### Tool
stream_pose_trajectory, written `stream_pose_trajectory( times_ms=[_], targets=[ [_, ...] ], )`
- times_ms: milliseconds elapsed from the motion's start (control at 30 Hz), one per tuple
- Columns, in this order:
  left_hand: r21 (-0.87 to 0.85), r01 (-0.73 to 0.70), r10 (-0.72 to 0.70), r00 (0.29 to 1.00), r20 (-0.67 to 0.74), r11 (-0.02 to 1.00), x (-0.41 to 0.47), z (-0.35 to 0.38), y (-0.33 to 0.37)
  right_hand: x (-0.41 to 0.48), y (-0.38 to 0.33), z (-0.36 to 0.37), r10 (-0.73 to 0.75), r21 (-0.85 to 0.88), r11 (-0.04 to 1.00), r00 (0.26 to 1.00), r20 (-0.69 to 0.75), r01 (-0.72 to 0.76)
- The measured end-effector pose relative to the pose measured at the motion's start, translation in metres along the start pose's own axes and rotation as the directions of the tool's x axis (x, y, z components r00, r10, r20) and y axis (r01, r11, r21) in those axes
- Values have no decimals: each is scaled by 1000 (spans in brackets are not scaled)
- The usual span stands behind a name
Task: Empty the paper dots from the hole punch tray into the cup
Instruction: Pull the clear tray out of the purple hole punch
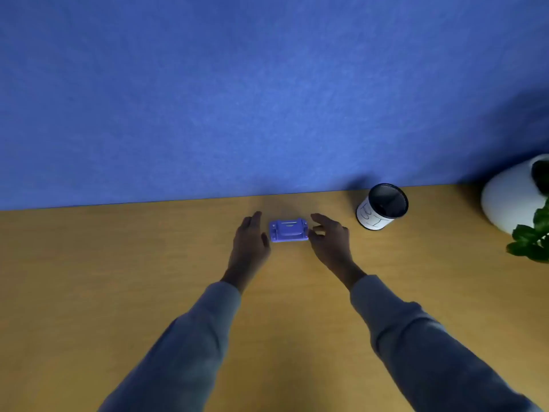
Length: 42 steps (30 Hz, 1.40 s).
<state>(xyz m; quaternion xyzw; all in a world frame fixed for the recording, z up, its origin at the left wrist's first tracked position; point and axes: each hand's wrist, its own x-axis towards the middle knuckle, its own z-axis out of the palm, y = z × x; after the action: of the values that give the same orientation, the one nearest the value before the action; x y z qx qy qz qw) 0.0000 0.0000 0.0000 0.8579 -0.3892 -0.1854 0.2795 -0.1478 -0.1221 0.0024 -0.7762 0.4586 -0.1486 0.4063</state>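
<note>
A small purple hole punch (288,231) lies on the wooden desk (118,278), close to the blue partition. My left hand (249,245) is just left of it with fingers spread, thumb near its left end. On the other side my right hand (329,239) is open too, its fingertips at or almost at the punch's right end. Neither hand holds anything. The cup (381,207), white-sided with a dark mesh inside and handwriting on its label, stands upright to the right of my right hand. No paper dots are visible.
A blue fabric partition (267,99) rises along the desk's far edge. At the far right stands a white round pot (511,197) with a green leafy plant (531,239) in front of it.
</note>
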Motion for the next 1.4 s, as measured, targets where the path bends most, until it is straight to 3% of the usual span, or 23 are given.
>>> stream_pose_trajectory(
  times_ms=[233,467,667,867,1167,1267,1400],
  targets=[
    [31,81,-83,995,51,996,8,16,15,6,-3,12,165,62,985,986,-33,-163],
    [-124,263,-261,965,32,957,7,22,21,4,0,23,144,87,987,988,-56,-139],
    [-341,418,-430,902,42,842,2,20,28,1,-2,24,179,182,970,978,-103,-159],
    [-470,519,-540,835,102,714,1,15,36,-8,-2,22,106,174,982,981,-164,-77],
    [-710,436,-534,839,100,553,-4,2,42,-18,-15,-1,-1,219,975,975,-222,50],
    [-832,358,-441,884,156,423,-2,-15,49,-17,-28,-18,-37,261,959,965,-260,108],
    [-895,272,-316,935,160,353,-3,-49,66,-10,-53,-46,-61,342,926,957,-282,160]
  ],
)
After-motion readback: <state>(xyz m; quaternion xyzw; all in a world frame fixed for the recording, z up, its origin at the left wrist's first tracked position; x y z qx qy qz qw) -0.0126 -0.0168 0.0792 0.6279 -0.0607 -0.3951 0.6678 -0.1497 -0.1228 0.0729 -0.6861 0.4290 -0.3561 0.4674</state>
